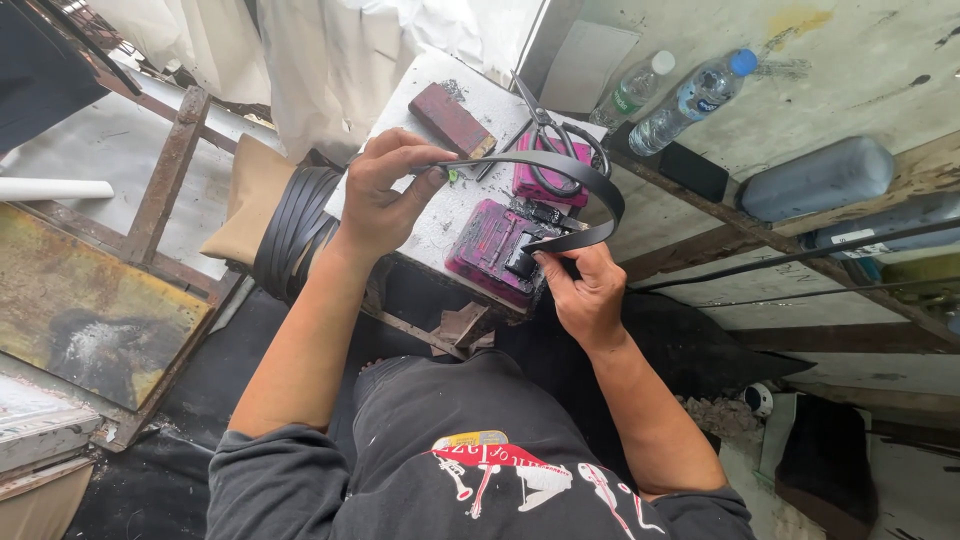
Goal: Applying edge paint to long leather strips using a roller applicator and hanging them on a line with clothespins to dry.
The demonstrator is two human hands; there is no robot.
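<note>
A black leather strap [590,185] curves in a loop over a small white work block [440,215]. My left hand [385,190] pinches one end of the strap above the block. My right hand [585,285] presses the other end against a magenta-stained device [490,250] at the block's near edge. Behind it sits a second pink-stained box [535,180] with black-handled scissors [555,135] lying on top.
A reddish-brown block [450,118] lies at the back of the white block. A bundle of black straps [295,230] hangs to the left by a tan cushion [245,200]. Two plastic water bottles [690,100] and dark filled bottles [815,178] rest at right.
</note>
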